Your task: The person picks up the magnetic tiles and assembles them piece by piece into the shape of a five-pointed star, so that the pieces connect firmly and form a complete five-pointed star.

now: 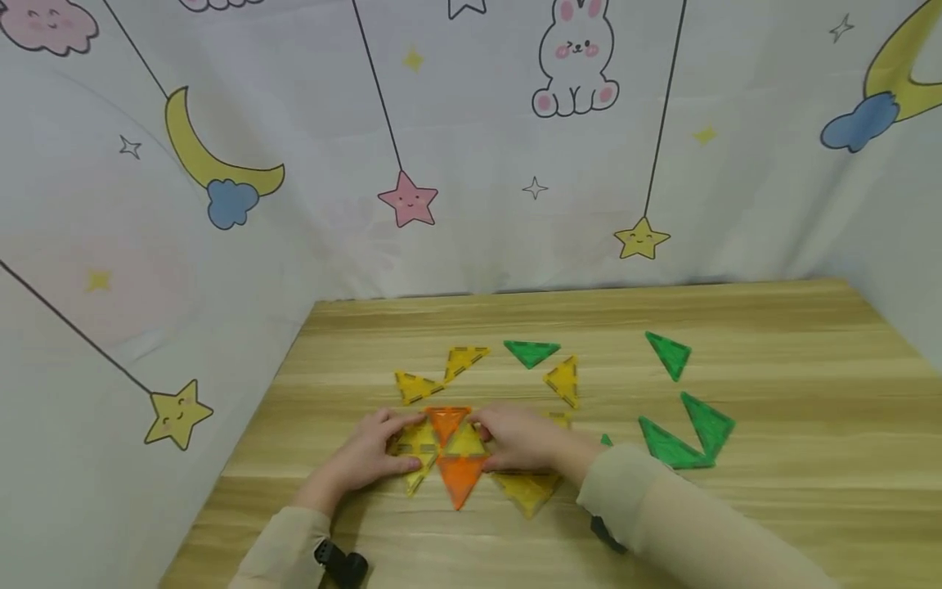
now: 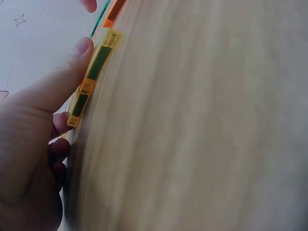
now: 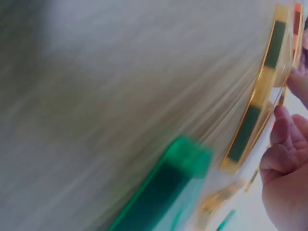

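Flat triangular magnetic tiles lie in a cluster before me. In it are an upper orange tile, a lower orange tile and yellow tiles beside them. My left hand holds the left yellow tiles between thumb and index finger. In the left wrist view, its thumb lies against a yellow tile edge. From the other side, my right hand pinches a yellow tile between the two orange ones. Larger yellow tiles lie partly hidden under that hand.
Behind the cluster lie loose yellow tiles and a green tile. Several green tiles are spread on the right of the wood-grain table. A patterned cloth hangs along the table's back edge.
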Motion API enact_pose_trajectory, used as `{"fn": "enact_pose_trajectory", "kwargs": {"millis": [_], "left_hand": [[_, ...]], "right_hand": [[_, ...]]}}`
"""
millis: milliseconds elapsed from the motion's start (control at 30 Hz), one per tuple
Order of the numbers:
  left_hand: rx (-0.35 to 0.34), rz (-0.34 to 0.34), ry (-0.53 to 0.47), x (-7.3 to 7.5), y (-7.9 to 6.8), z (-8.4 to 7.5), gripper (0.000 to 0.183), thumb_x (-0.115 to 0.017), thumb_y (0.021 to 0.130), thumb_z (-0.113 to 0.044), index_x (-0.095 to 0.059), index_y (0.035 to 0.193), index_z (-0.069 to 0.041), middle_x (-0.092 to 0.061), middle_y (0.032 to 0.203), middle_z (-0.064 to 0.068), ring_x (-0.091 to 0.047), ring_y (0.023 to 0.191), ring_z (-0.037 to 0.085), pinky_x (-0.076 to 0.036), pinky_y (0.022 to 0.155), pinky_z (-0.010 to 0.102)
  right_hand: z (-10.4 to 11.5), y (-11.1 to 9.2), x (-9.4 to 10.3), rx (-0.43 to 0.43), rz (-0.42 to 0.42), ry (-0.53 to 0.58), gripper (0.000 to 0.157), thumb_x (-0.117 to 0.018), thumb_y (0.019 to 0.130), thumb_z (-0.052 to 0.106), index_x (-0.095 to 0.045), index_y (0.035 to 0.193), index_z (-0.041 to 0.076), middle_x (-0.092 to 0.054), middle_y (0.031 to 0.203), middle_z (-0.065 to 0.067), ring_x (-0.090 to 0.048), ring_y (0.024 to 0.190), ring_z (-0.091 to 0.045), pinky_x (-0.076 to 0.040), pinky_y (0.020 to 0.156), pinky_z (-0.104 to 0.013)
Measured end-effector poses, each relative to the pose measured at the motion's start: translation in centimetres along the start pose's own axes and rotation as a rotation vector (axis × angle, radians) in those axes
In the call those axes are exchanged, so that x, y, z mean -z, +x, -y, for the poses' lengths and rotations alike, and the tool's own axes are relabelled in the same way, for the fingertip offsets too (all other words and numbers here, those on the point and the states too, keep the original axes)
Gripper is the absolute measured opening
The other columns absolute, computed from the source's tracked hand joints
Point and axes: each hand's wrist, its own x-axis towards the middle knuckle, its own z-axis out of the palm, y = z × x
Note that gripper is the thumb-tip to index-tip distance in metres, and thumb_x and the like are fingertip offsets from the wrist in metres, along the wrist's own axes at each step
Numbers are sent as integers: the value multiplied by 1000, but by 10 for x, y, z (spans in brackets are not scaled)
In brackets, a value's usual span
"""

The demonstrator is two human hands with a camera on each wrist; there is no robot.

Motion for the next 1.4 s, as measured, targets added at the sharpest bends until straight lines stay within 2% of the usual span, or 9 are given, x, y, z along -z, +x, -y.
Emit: {"fn": "enact_pose_trajectory", "kwargs": {"millis": [200, 333, 467, 633, 800, 967, 1167, 1267, 1400], "left_hand": [[25, 2, 33, 1, -3, 2, 71, -70, 75, -55, -53, 134, -21, -50, 120, 3, -44, 111, 26, -32, 91, 49], [44, 16, 46, 2, -3, 1, 72, -69, 74, -57, -54, 134, -22, -50, 120, 2, -44, 111, 24, -31, 90, 49], [49, 28, 51, 3, -1, 0, 73, -71, 73, -57, -52, 135, -24, -48, 118, 2, -43, 104, 23, -33, 87, 48], [23, 46, 59, 4, -1, -1, 72, -71, 74, -56, -51, 136, -25, -46, 121, 4, -42, 107, 26, -33, 87, 50], [-5, 52, 74, 5, -1, -1, 72, -69, 74, -58, -51, 136, -26, -45, 123, 5, -42, 111, 28, -33, 89, 53], [-1, 66, 74, 7, -7, 0, 74, -69, 73, -58, -51, 136, -26, -46, 122, 4, -42, 111, 29, -33, 90, 53], [31, 75, 64, 11, -15, 6, 74, -70, 72, -57, -51, 136, -25, -46, 125, 8, -41, 111, 31, -32, 89, 55], [36, 82, 53, 14, -18, 9, 74, -69, 72, -57, -51, 136, -24, -45, 126, 10, -41, 113, 33, -32, 90, 57], [41, 77, 55, 22, -23, 13, 74, -72, 72, -55, -52, 135, -22, -47, 124, 10, -43, 112, 35, -34, 89, 57]], "right_hand": [[8, 2, -1, -39, 22, 13, 64, -73, 81, 34, -47, 134, 7, -51, 94, 10, -49, 87, -8, -44, 81, -28], [10, -1, 0, -56, 28, 20, 70, -72, 80, 41, -45, 136, 8, -52, 115, 1, -52, 101, -13, -44, 88, -31], [11, -2, -2, -15, 15, 7, 78, -71, 78, 49, -42, 138, 10, -43, 130, -6, -50, 113, -18, -41, 95, -33], [8, -1, -6, 18, 2, -4, 74, -72, 79, 46, -43, 137, 12, -43, 131, -5, -48, 116, -18, -39, 97, -33], [3, -2, -4, 6, 10, 66, 69, -73, 80, 39, -44, 136, 11, -44, 134, -6, -44, 121, -20, -36, 100, -35], [-11, -10, 6, -26, 8, 174, 64, -71, 84, 34, -45, 136, 9, -43, 138, -7, -40, 127, -22, -32, 103, -38], [-37, -28, 26, -18, -30, 150, 56, -67, 87, 28, -48, 135, 6, -46, 133, -9, -44, 121, -24, -37, 98, -41], [-50, -38, 33, -13, -22, 147, 55, -67, 88, 27, -49, 134, 5, -47, 133, -9, -43, 121, -26, -36, 98, -43], [-62, -46, 38, 54, -8, 95, 52, -66, 88, 27, -51, 132, 3, -49, 131, -12, -43, 121, -30, -35, 99, -46]]}}
